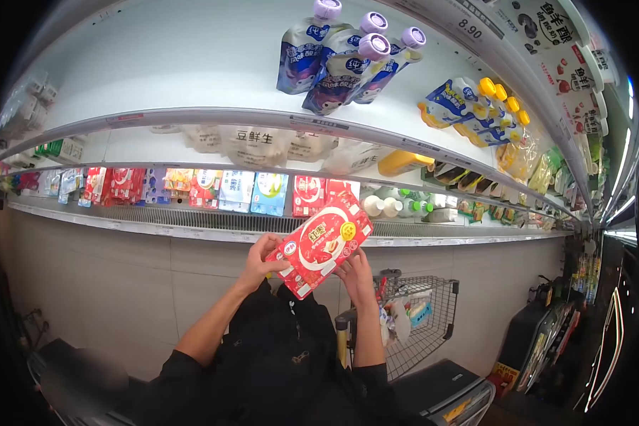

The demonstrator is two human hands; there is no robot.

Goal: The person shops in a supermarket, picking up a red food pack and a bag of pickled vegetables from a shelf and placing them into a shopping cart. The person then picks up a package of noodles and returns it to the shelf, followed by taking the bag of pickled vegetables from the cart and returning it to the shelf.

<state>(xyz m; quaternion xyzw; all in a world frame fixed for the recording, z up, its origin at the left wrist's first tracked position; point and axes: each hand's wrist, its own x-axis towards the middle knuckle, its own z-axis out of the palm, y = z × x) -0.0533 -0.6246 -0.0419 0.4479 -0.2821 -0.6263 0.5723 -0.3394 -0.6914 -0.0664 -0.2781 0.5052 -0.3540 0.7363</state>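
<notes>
Between my two hands is a red yogurt multipack, tilted, its printed face turned up toward me. My left hand grips its left end, with the thumb over the printed face. At the lower right edge, my right hand is closed on the pack, its fingers partly hidden behind it. Just beyond the pack, similar red packs stand on the bottom shelf, beside blue and white packs.
A wire shopping cart with goods inside stands to my right. Purple-capped pouches and yellow-capped pouches are on the upper shelf. White bottles line the lower shelf. A black bin is farther right.
</notes>
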